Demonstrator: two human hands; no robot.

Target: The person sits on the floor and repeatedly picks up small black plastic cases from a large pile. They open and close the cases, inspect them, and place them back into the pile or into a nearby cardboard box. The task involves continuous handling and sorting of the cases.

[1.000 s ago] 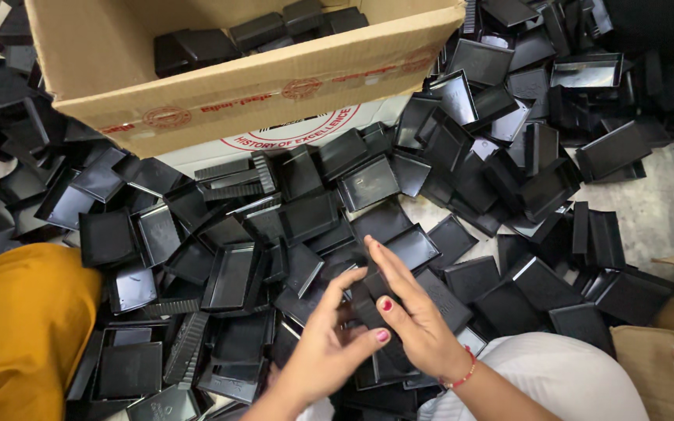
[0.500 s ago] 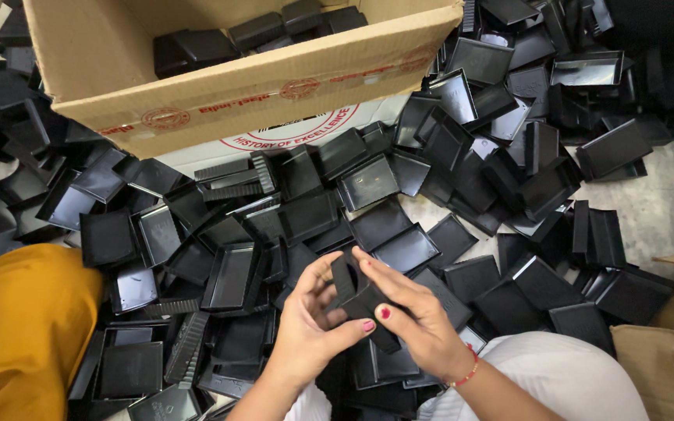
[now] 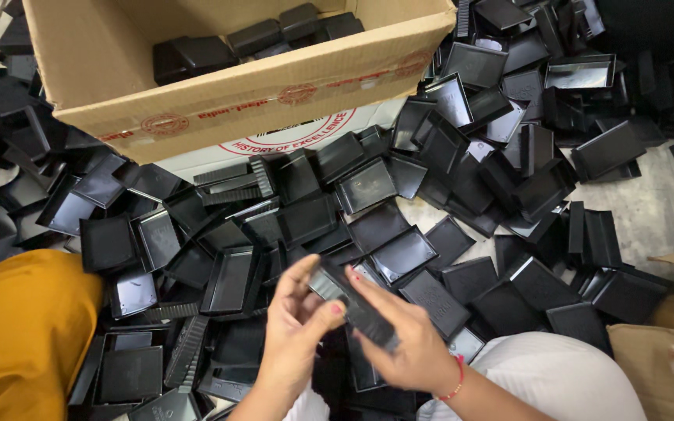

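My left hand and my right hand meet low in the middle of the view, over a heap of black plastic trays. Between them they hold a black plastic tray, tilted, its long side running from upper left to lower right. Left thumb and fingers pinch its near-left end; the right hand's fingers lie along its lower right side. A red thread circles my right wrist.
An open cardboard box with several black trays inside stands at the top. Loose black trays cover the floor all around. Orange cloth lies at the lower left, white cloth at the lower right, another cardboard piece at the right edge.
My hands have picked a black tray out of the heap and lifted it between them; a second ago they were reaching flat into the pile.
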